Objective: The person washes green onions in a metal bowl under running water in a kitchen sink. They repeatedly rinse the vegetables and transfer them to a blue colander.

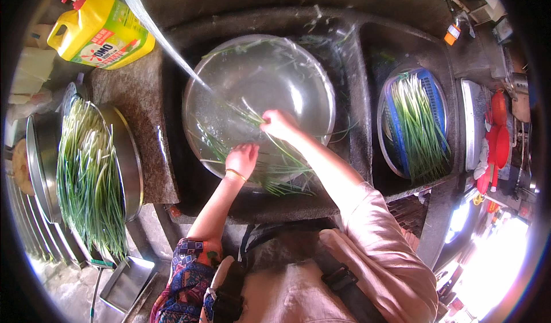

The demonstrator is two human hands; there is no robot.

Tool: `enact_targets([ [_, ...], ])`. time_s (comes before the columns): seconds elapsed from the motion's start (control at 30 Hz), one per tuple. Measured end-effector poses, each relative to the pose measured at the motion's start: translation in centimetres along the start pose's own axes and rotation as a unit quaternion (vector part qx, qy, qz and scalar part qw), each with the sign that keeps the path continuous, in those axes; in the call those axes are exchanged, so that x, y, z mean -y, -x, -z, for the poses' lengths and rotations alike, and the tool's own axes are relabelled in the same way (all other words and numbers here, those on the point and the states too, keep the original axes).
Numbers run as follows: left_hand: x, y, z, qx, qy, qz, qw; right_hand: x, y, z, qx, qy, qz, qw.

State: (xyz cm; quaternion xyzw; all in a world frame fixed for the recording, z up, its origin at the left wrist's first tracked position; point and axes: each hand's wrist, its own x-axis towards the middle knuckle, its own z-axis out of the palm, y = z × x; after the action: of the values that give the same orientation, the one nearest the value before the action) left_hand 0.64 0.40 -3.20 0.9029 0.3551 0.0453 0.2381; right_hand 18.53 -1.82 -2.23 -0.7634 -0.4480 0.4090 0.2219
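Note:
A wide metal basin of water sits in a dark stone sink before me. Over it, my right hand pinches a few thin green stalks with pale ends, probably scallions. Lower and to the left, my left hand has its fingers curled down among loose green stalks; whether it grips any is hidden. More green leaves trail over the basin's near rim. From the upper left a stream of water runs into the basin.
At right, a blue plastic basket of similar stalks stands in another sink compartment. A large bunch rests in a metal pot at left. A yellow OMO jug is on the ledge. A metal dustpan lies below.

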Motion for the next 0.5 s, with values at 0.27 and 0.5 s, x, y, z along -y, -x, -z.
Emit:
enact_targets([
  [0.27,-0.3,-5.5,-1.5,0.022,0.487,0.386,0.783,-2.6,-0.4,-0.8,0.042,-0.291,-0.082,0.952],
  [0.5,0.8,-6.5,-2.8,0.109,0.836,0.265,0.468,-1.7,0.5,-0.2,-0.019,-0.165,0.011,0.986],
])
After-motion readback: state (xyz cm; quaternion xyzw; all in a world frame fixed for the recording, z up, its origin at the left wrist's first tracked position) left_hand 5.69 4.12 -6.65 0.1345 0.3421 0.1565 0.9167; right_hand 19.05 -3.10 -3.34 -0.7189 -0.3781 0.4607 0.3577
